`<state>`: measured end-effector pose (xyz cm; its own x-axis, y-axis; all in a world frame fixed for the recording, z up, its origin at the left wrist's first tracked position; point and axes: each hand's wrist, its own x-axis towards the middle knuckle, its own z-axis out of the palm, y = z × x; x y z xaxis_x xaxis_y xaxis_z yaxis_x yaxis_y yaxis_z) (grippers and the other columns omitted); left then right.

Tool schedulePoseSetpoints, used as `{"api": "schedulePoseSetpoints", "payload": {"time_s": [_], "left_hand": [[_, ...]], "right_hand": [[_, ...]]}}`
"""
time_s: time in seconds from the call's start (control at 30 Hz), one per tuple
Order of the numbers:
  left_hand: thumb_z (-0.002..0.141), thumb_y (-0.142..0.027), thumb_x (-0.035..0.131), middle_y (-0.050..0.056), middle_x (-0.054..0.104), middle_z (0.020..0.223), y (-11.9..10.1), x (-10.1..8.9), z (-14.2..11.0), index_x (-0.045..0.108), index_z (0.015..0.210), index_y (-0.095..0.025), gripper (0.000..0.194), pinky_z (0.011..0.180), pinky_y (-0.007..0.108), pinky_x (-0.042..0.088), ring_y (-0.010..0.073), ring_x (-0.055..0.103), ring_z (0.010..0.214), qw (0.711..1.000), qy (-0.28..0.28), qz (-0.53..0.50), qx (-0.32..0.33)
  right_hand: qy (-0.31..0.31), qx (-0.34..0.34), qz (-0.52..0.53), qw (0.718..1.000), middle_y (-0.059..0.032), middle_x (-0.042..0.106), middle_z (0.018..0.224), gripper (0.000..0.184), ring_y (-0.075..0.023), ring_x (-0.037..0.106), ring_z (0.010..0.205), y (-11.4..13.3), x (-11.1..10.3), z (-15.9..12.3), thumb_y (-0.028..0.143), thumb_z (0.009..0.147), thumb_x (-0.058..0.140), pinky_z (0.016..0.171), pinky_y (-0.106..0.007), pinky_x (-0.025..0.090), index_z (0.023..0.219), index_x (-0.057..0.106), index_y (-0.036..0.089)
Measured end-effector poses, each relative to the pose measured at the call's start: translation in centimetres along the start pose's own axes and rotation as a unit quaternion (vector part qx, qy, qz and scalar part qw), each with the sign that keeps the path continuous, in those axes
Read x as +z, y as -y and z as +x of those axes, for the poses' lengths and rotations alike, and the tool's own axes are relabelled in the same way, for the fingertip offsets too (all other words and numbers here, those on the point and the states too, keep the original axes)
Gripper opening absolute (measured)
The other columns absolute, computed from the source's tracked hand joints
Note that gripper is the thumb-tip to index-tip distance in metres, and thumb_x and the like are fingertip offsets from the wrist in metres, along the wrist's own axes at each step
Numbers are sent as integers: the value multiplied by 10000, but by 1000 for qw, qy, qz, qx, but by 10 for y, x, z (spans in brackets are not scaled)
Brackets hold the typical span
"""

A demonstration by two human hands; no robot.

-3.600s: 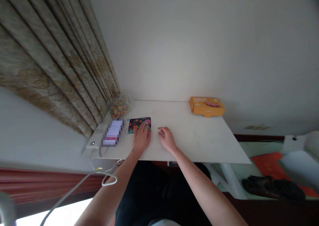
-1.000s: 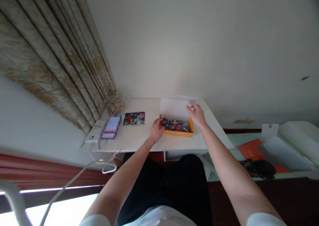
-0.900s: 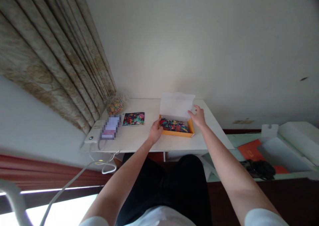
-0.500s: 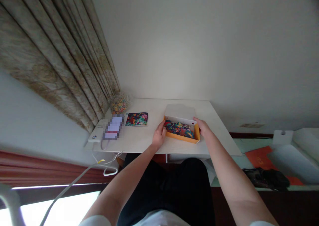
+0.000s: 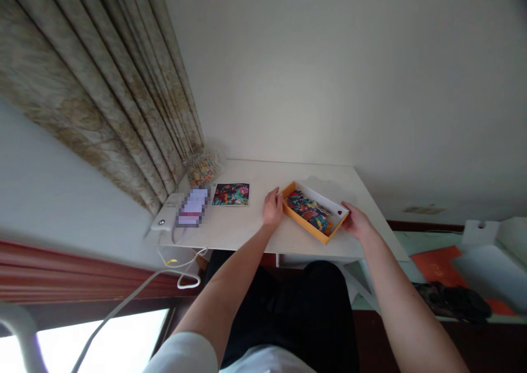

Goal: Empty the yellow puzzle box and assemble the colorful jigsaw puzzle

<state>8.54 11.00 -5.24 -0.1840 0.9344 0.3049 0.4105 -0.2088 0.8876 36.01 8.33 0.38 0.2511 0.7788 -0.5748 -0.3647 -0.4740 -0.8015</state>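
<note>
A floral card [image 5: 231, 194] and a pixelated phone [image 5: 192, 207] lie on the white table [image 5: 247, 231], left of a shallow orange box [image 5: 302, 225] of colourful pieces. The right hand [image 5: 356, 221] grips the box's right end with narrowly closed fingers; the left hand [image 5: 273, 208] rests open-fingered against its left corner.

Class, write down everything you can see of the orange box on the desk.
The orange cardboard box is a shallow open tray, set at an angle on the white tabletop. Its outer walls are orange and its inside wall looks white, with a small dark mark near one corner. Multicoloured flat pieces fill much of it. The right hand grips its right end, and the left hand sits at its left corner.
</note>
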Motion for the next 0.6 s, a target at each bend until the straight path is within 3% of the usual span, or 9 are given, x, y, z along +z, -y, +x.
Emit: {"api": "schedulePoseSetpoints", "payload": {"time_s": [0.1, 0.2, 0.3, 0.43, 0.6], "left_hand": [[1029, -368, 490, 139, 632, 1400, 2, -2, -4, 578, 1401, -187, 424, 1168, 447, 442, 257, 563, 1346, 1000, 2, -5, 9], [1013, -394, 527, 133, 598, 1452, 2, -5, -10, 562, 1432, -196, 465, 1166, 445, 451, 257, 538, 1383, 997, 66, -11, 24], [997, -412, 564, 114, 596, 1474, -2, 0, -14, 566, 1444, -215, 488, 1190, 445, 433, 253, 551, 1382, 989, 142, -19, 45], [1027, -429, 507, 121, 587, 1500, -9, 15, -15, 581, 1443, -200, 480, 1195, 455, 430, 257, 544, 1401, 986, 144, -85, 4], [1062, -471, 431, 98, 475, 1606, -14, 19, -8, 483, 1540, -198, 552, 1253, 432, 349, 237, 426, 1503, 979, 104, -160, -68]], "right_hand": [[-30, -99, 1, 995, -7, 666, 638, 138, -182, 654, 585, 12, 2, -6, 311, 911, 655, 549, -263, 567, 820, 601, 223], [-66, -204, -6, 977, -11, 709, 721, 138, -187, 679, 646, 29, 4, -12, 349, 858, 691, 565, -271, 564, 854, 641, 220], [-129, -294, -106, 941, -32, 719, 713, 272, -222, 706, 725, 47, 7, -21, 476, 834, 704, 603, -291, 552, 816, 670, 207], [-157, -370, -358, 843, -99, 654, 558, 518, -306, 722, 788, 54, 29, -41, 647, 885, 597, 654, -330, 514, 625, 648, 202], [-131, -425, -549, 707, -215, 717, 669, 614, -330, 734, 839, 28, 94, -81, 561, 1029, 399, 742, -347, 494, 675, 719, 175]]}}
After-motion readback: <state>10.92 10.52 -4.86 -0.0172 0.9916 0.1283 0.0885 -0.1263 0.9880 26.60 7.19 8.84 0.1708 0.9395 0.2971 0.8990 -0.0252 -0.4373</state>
